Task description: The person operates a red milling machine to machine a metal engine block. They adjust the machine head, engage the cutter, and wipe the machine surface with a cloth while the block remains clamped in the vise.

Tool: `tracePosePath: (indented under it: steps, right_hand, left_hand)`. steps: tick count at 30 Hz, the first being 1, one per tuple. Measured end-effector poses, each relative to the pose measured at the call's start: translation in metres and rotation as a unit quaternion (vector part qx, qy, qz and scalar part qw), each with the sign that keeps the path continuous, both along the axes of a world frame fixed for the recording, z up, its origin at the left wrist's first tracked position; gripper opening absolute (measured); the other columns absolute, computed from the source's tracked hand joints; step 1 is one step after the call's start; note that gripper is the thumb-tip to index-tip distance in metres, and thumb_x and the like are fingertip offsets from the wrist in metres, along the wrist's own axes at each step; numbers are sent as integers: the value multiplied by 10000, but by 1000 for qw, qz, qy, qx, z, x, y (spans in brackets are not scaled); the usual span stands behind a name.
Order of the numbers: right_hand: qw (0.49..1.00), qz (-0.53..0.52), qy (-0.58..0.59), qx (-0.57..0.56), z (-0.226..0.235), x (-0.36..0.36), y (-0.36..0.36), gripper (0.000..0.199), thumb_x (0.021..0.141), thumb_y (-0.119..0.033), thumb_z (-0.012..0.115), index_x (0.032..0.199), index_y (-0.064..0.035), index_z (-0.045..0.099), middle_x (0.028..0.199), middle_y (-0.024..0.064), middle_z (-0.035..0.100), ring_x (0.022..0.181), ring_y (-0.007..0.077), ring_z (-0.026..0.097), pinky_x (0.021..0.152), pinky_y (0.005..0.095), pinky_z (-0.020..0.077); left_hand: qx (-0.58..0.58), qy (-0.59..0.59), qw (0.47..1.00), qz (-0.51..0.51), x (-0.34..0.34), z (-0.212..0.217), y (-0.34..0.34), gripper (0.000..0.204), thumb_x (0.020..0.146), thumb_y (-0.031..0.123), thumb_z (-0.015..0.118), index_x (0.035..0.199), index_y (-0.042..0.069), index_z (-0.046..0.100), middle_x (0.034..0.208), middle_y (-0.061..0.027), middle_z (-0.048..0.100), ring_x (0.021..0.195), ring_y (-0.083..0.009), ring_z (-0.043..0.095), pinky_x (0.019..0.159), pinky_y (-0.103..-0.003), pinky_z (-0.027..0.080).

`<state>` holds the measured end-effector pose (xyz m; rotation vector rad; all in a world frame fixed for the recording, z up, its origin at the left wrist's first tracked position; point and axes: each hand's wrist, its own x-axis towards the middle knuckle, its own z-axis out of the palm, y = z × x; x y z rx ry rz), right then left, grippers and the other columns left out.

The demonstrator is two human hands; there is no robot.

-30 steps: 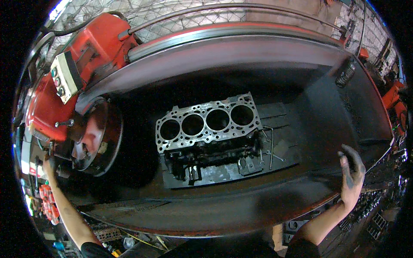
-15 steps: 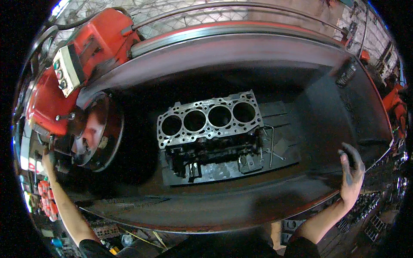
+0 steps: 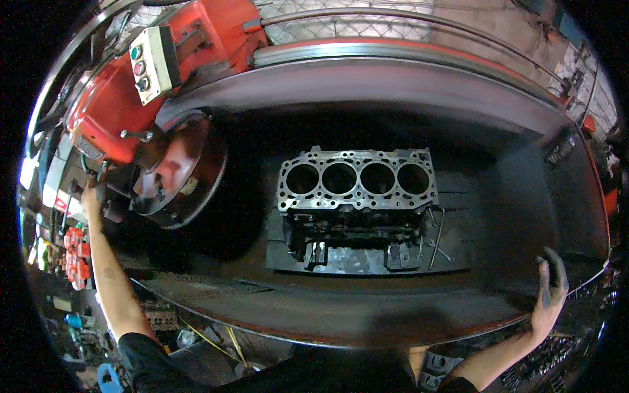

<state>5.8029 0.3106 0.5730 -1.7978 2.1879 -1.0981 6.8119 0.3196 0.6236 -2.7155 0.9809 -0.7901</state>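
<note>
Grey cast-metal engine block (image 3: pixel 357 196) sits mid-scene on a dark flat plate (image 3: pixel 367 259) inside a big dark steel trough (image 3: pixel 393 98), w/ four round cylinder bores in a row along its top face. Block is upright, top deck facing up, long side running left-right. A couple of thin bent metal rods (image 3: pixel 438 232) lie on the plate just beside the block's right end.

Left hand (image 3: pixel 92 196) is far out at the left edge of the scene, up against the dark controls on the side of a red machine head (image 3: pixel 131 98); arm fully stretched. Fingers look curled on some small part there, but it's too dark and small to tell whether they grip it. A round dark disc (image 3: pixel 177 173) hangs off the machine head between that hand and the block. A pale control box (image 3: pixel 154 62) w/ coloured buttons sits on top of the machine head, farther back.

Right hand (image 3: pixel 549 291) rests on the near-right rim of the trough, fingers spread and loose, dark w/ grime, holding nothing.

Block is well apart from both hands: approx. midway between them, a bit farther back than the right hand, w/ the disc and bare trough floor separating it from the left.
</note>
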Motion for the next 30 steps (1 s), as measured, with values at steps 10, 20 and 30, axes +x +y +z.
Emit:
tracePosePath:
  steps: [10,20,30]
  right_hand:
    - [1000,10,-27,-10,-2,0,1,301,964,-160,568,1193,30,613,1172,151,642,1099,255,588,996,362,423]
    - [1000,-4,3,-3,0,1,-2,276,942,-130,592,1170,20,632,1178,153,653,1100,268,593,999,373,420]
    - [999,-14,26,11,4,1,2,270,945,-139,599,1162,16,639,1165,147,659,1088,264,596,992,372,426]
  left_hand:
    - [-111,54,992,4,-64,9,-2,702,821,725,448,1176,148,633,1167,-213,641,1109,-418,590,914,-500,464]
    - [-80,33,996,12,-29,3,1,717,832,731,430,1246,174,609,1195,-216,628,1131,-411,582,925,-500,459]
    - [-127,65,989,-34,-11,-9,6,547,834,478,518,1274,162,591,1178,-200,646,1111,-385,603,908,-474,480]
